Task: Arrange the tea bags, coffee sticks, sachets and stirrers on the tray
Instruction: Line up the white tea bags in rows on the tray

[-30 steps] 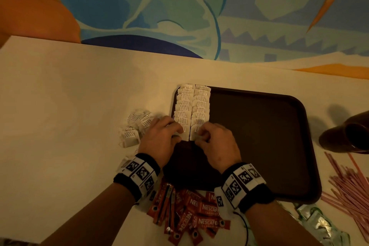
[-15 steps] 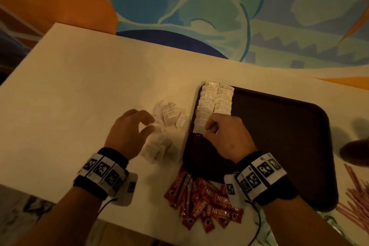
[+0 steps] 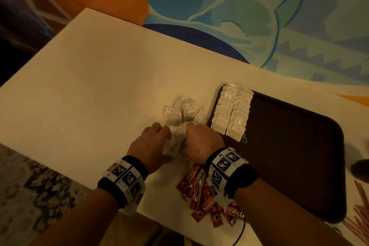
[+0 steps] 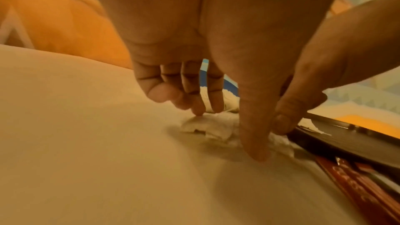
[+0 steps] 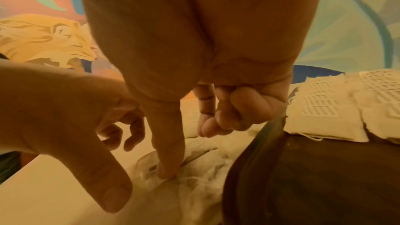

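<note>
Two neat rows of white tea bags lie along the left edge of the dark brown tray. A loose pile of tea bags sits on the table just left of the tray. Both hands are at its near end, with crumpled tea bags between them. My left hand straddles a tea bag, its loosely bent fingertips touching the bag. My right hand has curled fingers, and its thumb tip presses down on the tea bags. Red coffee sticks lie by the front edge, partly under my right wrist.
Pink stirrers lie at the far right beside the tray, with a dark object behind them. Most of the tray's floor is bare. The cream table stretches bare to the left; its front edge is close to my wrists.
My left hand went from the tray rows to the loose pile. My right hand then left the rows and joined it there. The view swung left.
</note>
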{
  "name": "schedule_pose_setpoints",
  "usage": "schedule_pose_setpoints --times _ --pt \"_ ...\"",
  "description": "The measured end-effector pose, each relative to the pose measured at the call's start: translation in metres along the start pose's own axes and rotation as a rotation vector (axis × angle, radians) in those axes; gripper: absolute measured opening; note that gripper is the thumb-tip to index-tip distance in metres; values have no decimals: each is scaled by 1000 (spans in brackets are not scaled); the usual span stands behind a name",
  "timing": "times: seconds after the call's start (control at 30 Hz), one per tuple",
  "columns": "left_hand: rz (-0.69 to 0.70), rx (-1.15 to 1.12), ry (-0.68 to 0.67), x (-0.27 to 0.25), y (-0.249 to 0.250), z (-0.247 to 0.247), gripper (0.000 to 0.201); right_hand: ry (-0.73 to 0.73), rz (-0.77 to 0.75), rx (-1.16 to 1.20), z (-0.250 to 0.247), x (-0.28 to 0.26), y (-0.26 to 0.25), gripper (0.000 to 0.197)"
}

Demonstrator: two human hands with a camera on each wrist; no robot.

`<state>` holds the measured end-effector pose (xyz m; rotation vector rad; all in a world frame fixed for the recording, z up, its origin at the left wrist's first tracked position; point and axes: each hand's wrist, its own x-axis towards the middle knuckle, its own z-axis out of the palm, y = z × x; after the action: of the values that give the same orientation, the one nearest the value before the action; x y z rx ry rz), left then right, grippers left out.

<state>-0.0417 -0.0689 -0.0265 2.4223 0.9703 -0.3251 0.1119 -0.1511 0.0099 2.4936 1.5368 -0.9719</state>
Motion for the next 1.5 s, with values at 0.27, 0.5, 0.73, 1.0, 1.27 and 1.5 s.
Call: schedule_pose_setpoints --times 0.27,0.5,0.73,1.0,1.27,1.5 --pt "50 -35 115 -4 -11 9 29 -34 -98 -21 15 7 -9 33" --pt "35 -192 209 -4 -23 4 14 36 -150 59 11 9 -6 18" --pt "-106 -319 294 -6 -27 -11 5 36 -211 4 19 9 -2 29" --pt "-165 -368 290 -9 -27 -18 5 98 -278 45 26 16 -1 19" --pt "-157 -447 328 -11 -21 -30 3 170 -230 488 8 4 14 7" --pt "-41 -453 348 -3 3 -48 2 261 -152 812 -6 -18 56 23"
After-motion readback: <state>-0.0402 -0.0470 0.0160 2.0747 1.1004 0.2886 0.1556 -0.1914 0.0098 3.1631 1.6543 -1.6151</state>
